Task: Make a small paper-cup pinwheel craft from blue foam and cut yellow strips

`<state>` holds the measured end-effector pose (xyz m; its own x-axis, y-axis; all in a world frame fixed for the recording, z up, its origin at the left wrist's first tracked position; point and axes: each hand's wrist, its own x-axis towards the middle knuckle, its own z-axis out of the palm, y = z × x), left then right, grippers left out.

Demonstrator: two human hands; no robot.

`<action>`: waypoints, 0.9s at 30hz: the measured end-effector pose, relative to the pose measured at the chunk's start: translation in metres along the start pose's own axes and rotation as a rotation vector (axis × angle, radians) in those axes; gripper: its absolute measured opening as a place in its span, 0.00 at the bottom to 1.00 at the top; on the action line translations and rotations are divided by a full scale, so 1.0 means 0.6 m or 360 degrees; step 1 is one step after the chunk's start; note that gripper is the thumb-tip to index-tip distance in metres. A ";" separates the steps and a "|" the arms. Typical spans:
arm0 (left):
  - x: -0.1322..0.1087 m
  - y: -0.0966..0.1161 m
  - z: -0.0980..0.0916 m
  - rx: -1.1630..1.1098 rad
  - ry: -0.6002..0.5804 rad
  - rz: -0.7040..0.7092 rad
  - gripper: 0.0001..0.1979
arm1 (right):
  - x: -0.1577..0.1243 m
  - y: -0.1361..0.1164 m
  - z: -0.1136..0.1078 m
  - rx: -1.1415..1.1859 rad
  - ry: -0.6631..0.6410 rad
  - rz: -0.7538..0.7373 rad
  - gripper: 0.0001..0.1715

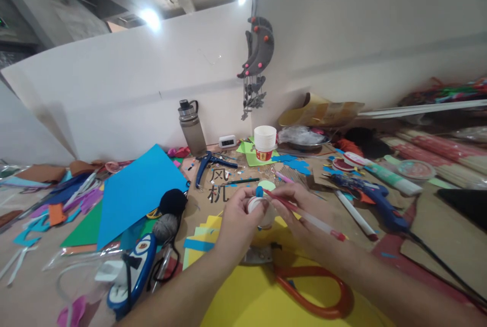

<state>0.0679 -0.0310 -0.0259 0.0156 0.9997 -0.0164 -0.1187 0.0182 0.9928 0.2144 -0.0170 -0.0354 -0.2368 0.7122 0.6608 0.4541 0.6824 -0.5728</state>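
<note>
My left hand [239, 215] is closed around a small white rounded object [252, 205], largely covered by the fingers; its kind cannot be made out. A small blue piece [259, 191] sits at its top edge. My right hand [300, 205] grips a red pen [314, 220] with a translucent barrel, its tip end at the blue piece. Under both hands lie yellow paper sheets [243, 296] and a pair of scissors [315, 291] with orange handles, the blades partly hidden.
On the left are blue paper [140, 195], dark yarn balls [172, 201] and a blue-and-white tool [133, 276]. A bottle [191, 126], a small clock [227, 141] and stacked paper cups [265, 141] stand behind. At right lie a blue glue gun [375, 197] and a white marker [355, 214].
</note>
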 end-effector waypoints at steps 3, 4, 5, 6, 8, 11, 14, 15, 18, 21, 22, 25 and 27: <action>0.000 0.000 0.000 0.0019 0.0010 0.0009 0.13 | -0.003 0.004 0.000 -0.0056 -0.0014 -0.0019 0.07; 0.000 0.000 0.000 0.0022 0.0009 0.0012 0.14 | -0.004 0.005 0.001 -0.0071 -0.0019 -0.0022 0.08; 0.000 0.000 0.000 0.0021 0.0007 0.0014 0.14 | -0.005 0.007 0.002 -0.0081 -0.0023 -0.0022 0.08; 0.000 0.000 0.000 0.0020 0.0002 0.0015 0.14 | -0.006 0.008 0.002 -0.0086 -0.0020 -0.0024 0.08; 0.000 -0.001 -0.001 0.0013 0.0006 0.0011 0.15 | -0.008 0.010 0.004 -0.0088 -0.0017 -0.0023 0.08; -0.001 -0.002 -0.001 0.0014 0.0009 0.0002 0.16 | -0.008 0.010 0.005 -0.0079 -0.0006 -0.0021 0.08; 0.000 -0.003 -0.002 0.0013 0.0004 -0.0003 0.15 | -0.006 0.008 0.004 -0.0064 -0.0029 -0.0022 0.08; 0.000 -0.004 -0.002 0.0013 0.0002 0.0002 0.15 | -0.006 0.008 0.003 -0.0057 -0.0035 -0.0027 0.08; 0.001 -0.008 -0.004 0.0008 -0.0013 0.0017 0.14 | -0.004 0.006 0.000 -0.0044 -0.0057 -0.0069 0.07; 0.003 -0.009 -0.004 0.0012 -0.0003 0.0037 0.14 | -0.002 0.005 -0.003 -0.0074 -0.0047 -0.0144 0.07; 0.003 -0.009 -0.004 0.0011 0.0002 0.0042 0.14 | -0.002 0.004 -0.003 -0.0078 -0.0034 -0.0173 0.06; 0.003 -0.007 -0.003 -0.0002 0.0002 0.0042 0.14 | 0.001 0.002 -0.005 -0.0065 0.0013 -0.0229 0.06; 0.003 -0.007 -0.003 -0.0009 0.0006 0.0036 0.15 | 0.002 -0.001 -0.007 -0.0085 -0.0003 -0.0212 0.06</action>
<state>0.0668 -0.0293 -0.0302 0.0093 0.9999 0.0054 -0.1246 -0.0042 0.9922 0.2174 -0.0171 -0.0325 -0.2997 0.6163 0.7283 0.4634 0.7613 -0.4536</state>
